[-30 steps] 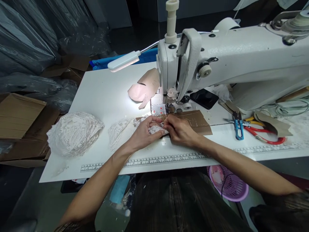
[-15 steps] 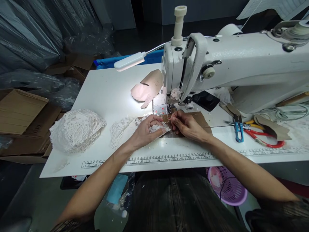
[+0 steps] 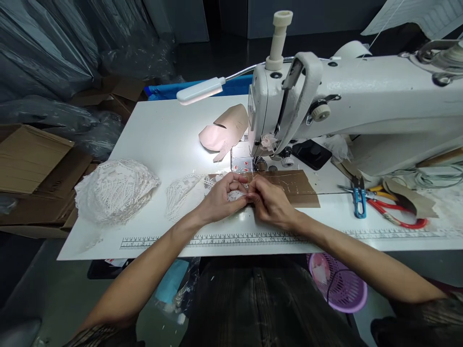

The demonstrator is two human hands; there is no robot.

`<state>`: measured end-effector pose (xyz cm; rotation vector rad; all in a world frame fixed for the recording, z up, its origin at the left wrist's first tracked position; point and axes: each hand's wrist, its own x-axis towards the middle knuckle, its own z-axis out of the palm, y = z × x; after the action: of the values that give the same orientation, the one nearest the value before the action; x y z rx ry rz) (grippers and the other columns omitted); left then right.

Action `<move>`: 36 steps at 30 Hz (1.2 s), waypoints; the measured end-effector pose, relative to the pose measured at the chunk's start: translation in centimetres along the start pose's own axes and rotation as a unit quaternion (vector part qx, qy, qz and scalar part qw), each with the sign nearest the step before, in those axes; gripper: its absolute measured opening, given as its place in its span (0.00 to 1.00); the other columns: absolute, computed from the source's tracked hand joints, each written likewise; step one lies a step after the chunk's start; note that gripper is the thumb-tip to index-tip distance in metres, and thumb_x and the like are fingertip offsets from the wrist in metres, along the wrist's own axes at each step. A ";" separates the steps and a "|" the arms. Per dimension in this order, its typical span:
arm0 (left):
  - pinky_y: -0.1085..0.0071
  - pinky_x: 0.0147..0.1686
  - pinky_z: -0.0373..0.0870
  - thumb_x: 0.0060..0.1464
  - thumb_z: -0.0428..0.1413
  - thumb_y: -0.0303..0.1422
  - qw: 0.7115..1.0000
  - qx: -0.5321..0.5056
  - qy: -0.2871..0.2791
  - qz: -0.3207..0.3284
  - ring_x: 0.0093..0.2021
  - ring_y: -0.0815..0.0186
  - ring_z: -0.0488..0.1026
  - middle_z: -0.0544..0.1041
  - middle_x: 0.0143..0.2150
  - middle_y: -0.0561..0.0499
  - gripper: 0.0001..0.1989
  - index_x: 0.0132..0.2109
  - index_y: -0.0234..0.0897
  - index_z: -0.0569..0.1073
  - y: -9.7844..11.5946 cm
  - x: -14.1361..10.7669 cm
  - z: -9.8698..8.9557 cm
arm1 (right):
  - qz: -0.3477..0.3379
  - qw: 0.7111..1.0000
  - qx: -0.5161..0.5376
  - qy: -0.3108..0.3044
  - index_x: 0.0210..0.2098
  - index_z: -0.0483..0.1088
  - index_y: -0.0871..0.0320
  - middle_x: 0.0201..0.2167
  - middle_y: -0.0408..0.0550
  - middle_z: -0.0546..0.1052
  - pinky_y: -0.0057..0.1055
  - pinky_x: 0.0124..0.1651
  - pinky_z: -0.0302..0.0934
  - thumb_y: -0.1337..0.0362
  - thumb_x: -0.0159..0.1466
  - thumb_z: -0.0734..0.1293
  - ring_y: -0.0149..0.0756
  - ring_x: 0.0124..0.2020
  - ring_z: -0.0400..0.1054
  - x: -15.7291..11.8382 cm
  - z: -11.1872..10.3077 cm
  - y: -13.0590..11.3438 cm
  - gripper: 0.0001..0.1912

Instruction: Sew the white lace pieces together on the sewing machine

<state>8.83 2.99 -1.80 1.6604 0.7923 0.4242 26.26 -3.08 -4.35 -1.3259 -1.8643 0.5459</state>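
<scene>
Lace [image 3: 236, 195] sits gripped in my left hand [image 3: 223, 198], seven o'clock from the presser foot [image 3: 255, 164], forearm aimed toward two. My right hand [image 3: 270, 201], forearm toward ten, curls closed; on what, I cannot tell.

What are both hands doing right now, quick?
Left hand: closed, holding white lace between thumb and fingers.
Right hand: fingers closed beside the lace; whether it grips anything cannot be told.

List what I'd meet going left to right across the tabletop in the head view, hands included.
Lace pile → flat lace → left hand → right hand → phone → blue snips → red handles.
</scene>
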 end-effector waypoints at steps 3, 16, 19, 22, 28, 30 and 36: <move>0.65 0.43 0.69 0.51 0.62 0.33 0.999 -0.031 -0.033 0.000 0.41 0.63 0.75 0.78 0.38 0.47 0.22 0.51 0.34 0.64 0.1 -0.1 0.0 | -0.010 0.985 -0.170 0.033 0.34 0.56 0.56 0.33 0.50 0.69 0.31 0.26 0.44 0.71 0.60 0.57 0.36 0.29 0.60 -0.2 0.5 0.4 0.04; 0.74 0.29 0.66 0.56 0.58 0.36 0.997 0.009 -0.057 0.054 0.29 0.70 0.71 0.76 0.29 0.52 0.09 0.33 0.34 0.76 -0.1 -0.1 -0.2 | -0.094 0.995 0.009 -0.023 0.36 0.54 0.54 0.27 0.42 0.67 0.28 0.25 0.49 0.71 0.62 0.56 0.31 0.24 0.58 -0.3 -1.1 -1.7 0.05; 0.74 0.27 0.64 0.56 0.58 0.35 0.989 0.117 -0.069 0.063 0.27 0.69 0.71 0.77 0.27 0.53 0.08 0.33 0.35 0.78 0.1 -0.3 -0.4 | -0.133 0.977 -0.163 -0.029 0.34 0.54 0.55 0.22 0.41 0.66 0.29 0.23 0.39 0.74 0.55 0.55 0.31 0.21 0.54 -1.3 -1.8 -1.2 0.10; 0.73 0.31 0.67 0.56 0.58 0.37 0.986 0.143 -0.060 0.056 0.32 0.67 0.74 0.80 0.34 0.51 0.09 0.38 0.37 0.78 0.2 -0.3 -0.4 | -0.114 0.971 -0.208 -0.025 0.35 0.54 0.55 0.21 0.41 0.65 0.29 0.22 0.39 0.75 0.55 0.55 0.31 0.20 0.55 -2.1 -2.7 0.1 0.10; 0.73 0.30 0.67 0.58 0.56 0.38 0.992 0.101 -0.056 0.049 0.31 0.68 0.73 0.77 0.32 0.51 0.10 0.37 0.35 0.76 0.3 -0.2 -0.5 | -0.105 0.989 -0.102 -0.021 0.37 0.55 0.55 0.25 0.43 0.68 0.28 0.25 0.49 0.75 0.56 0.56 0.32 0.23 0.59 -1.9 -1.6 -2.6 0.12; 0.74 0.30 0.66 0.57 0.55 0.35 0.988 0.104 -0.078 0.077 0.30 0.69 0.72 0.77 0.30 0.52 0.09 0.33 0.35 0.75 0.5 -0.5 -0.8 | -0.130 0.986 -0.086 -0.058 0.35 0.57 0.54 0.25 0.43 0.69 0.28 0.25 0.52 0.72 0.56 0.57 0.32 0.23 0.60 -1.6 -1.0 -3.8 0.09; 0.75 0.28 0.65 0.56 0.59 0.35 0.994 0.070 0.037 0.077 0.28 0.71 0.71 0.76 0.28 0.53 0.08 0.31 0.36 0.74 0.9 -1.0 -1.4 | 0.014 0.975 -0.222 0.002 0.35 0.61 0.57 0.20 0.44 0.65 0.31 0.19 0.41 0.72 0.60 0.54 0.32 0.16 0.50 -2.7 -4.8 0.3 0.07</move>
<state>7.43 3.24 -0.44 1.8531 0.7642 0.5511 30.66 -5.91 -2.49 -1.6349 -2.0424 0.1381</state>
